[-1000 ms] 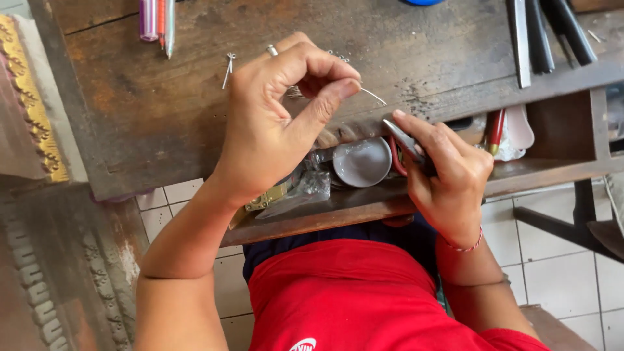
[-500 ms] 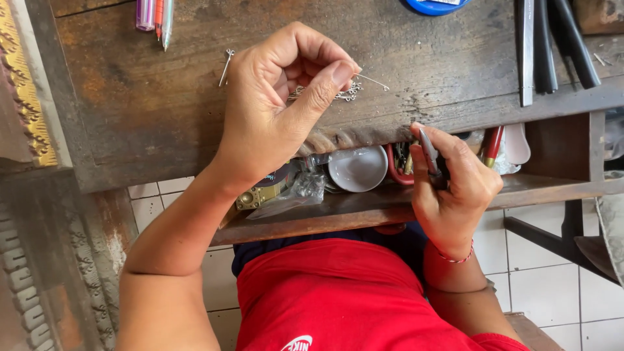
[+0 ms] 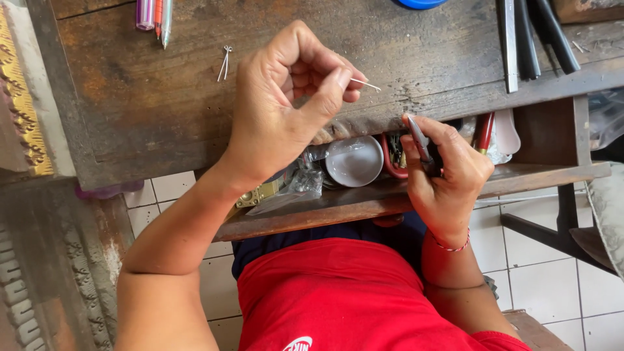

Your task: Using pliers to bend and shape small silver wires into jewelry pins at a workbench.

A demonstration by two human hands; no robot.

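- Looking down from the head cam, so only one view to go through.
- Left hand (image 3: 286,110) is curled up over the worn wooden bench (image 3: 162,110), thumb and fingertips pinched tight on a thin wire pin (image 3: 365,84). The pin's free end sticks out to the right of the thumb, above the bench's front edge.
- Right hand (image 3: 445,175) sits lower, at the open shelf (image 3: 364,205) under the benchtop, fingers wrapped around small pliers (image 3: 419,140) whose metal nose points up toward the bench edge. Can't tell if the nose is open or closed.
- On the shelf between the hands: a round grey dish (image 3: 354,160), some clear plastic bags (image 3: 292,188), and a red-handled tool (image 3: 483,132) just right of the right hand.
- On the benchtop: a couple of loose pins (image 3: 224,63) left of the left hand, coloured pens (image 3: 155,16) at the top edge, dark tools (image 3: 533,36) top right, well apart from both hands.
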